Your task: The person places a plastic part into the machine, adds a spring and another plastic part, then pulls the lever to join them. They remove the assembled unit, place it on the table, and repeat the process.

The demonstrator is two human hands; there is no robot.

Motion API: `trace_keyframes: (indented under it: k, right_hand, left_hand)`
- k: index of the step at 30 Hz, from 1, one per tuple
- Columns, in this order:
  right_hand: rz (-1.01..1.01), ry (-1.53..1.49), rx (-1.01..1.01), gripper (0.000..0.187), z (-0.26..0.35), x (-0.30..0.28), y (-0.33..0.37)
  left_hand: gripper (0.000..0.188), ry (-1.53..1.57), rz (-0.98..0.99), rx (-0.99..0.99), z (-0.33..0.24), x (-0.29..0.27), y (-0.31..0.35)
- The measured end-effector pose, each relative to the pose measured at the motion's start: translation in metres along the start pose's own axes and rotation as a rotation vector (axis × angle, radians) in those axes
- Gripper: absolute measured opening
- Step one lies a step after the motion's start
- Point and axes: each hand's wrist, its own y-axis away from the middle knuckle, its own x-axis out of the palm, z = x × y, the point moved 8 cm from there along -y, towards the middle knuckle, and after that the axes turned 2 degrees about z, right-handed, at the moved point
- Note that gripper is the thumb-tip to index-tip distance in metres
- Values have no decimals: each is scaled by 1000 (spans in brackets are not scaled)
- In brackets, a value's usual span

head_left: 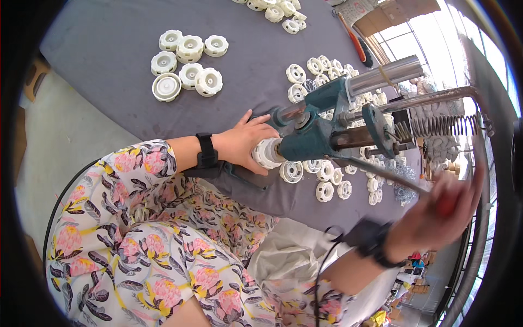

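A green hand-operated arbor press (310,140) stands on the grey-covered table. Beneath its ram sits a white round plastic part (265,153) with a notched rim. My left hand (245,143) steadies this part from the side, thumb in front and fingers behind. Out to the right, my right hand (436,218) is closed around the red knob (448,203) of the press lever (387,173); motion blurs this hand. The ram's end meets the white part, hiding its middle.
Several white notched caps (190,49) form a group at the far left. More white rings (325,173) lie around the press, with a heap of thin metal springs (400,185) at the right. A red-handled brush (357,41) rests at the far table edge.
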Motion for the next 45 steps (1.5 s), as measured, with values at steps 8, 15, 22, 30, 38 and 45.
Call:
trace_keyframes:
  k: [8, 15, 22, 30, 38, 45]
  right_hand:
    - [540, -176, 331, 22, 85, 11, 220]
    - [372, -542, 1018, 52, 71, 30, 245]
    - [875, -998, 1723, 38, 48, 68, 260]
    - [635, -833, 1855, 26, 36, 72, 272]
    - [511, -926, 1697, 30, 29, 86, 286]
    - [375, -922, 1529, 24, 11, 127, 307]
  left_hand:
    - [80, -16, 10, -58, 13, -1, -2]
    - [88, -46, -47, -15, 13, -1, -3]
    - [77, 9, -127, 70, 0, 0, -11]
    - [67, 13, -220, 45, -5, -5, -6]
    - [69, 45, -217, -56, 2, 0, -3]
    - [76, -7, -246, -23, 1, 4, -2]
